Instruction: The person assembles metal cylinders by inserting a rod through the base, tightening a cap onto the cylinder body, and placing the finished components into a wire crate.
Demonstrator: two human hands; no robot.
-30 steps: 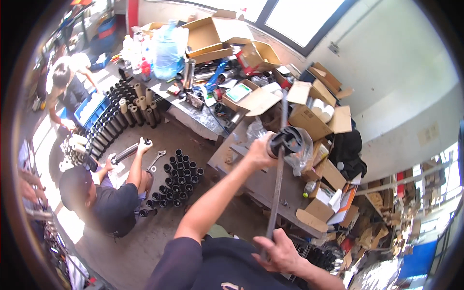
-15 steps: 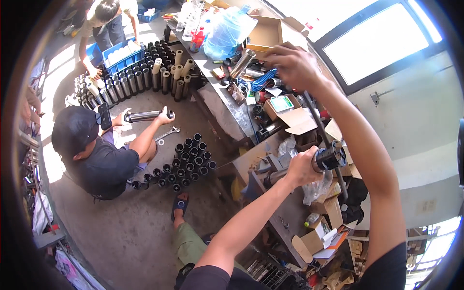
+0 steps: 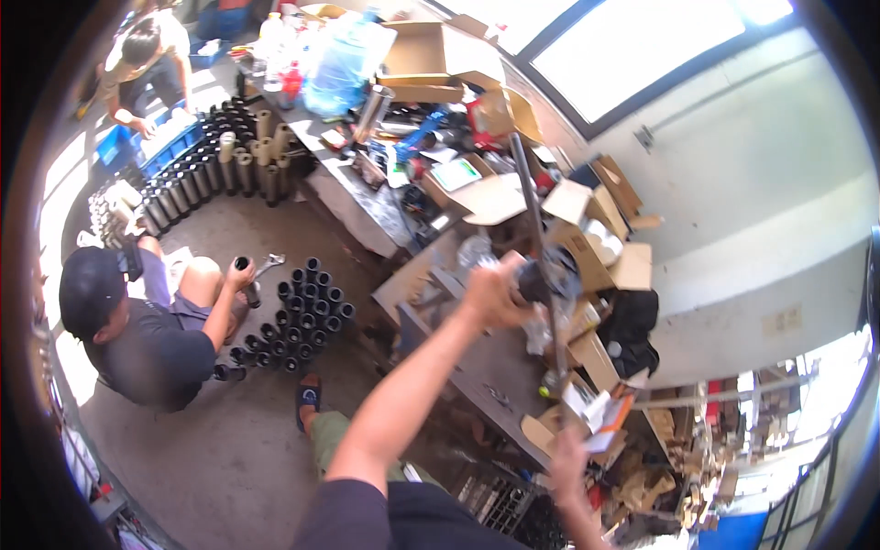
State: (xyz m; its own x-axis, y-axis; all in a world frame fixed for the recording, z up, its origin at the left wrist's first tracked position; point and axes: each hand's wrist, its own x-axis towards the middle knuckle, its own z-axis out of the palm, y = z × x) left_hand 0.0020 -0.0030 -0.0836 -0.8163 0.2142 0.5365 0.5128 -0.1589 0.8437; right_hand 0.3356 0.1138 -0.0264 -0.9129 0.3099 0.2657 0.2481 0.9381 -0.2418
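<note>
Black cylinder: the dark round-ended cylinder (image 3: 529, 282) is over the bench, its end beside the left hand, behind the bar.
Metal bar: a long, dark, straight bar (image 3: 532, 197) crosses that end, slanting.
Left hand: its fingers curl round the cylinder (image 3: 498, 295).
Right hand: blurred near the bar's lower end (image 3: 569, 466); whether its fingers grip cannot be told.
Step in hand: apparently levering with the bar, left hand steadying.
Next move calls for: likely a firm left hold and a sure right grip.
Bench: grey, flat-topped (image 3: 490, 367), beside open brown cardboard boxes (image 3: 632, 267).
Floor: upright black tubes (image 3: 298, 316) near a seated co-worker (image 3: 151, 353).
</note>
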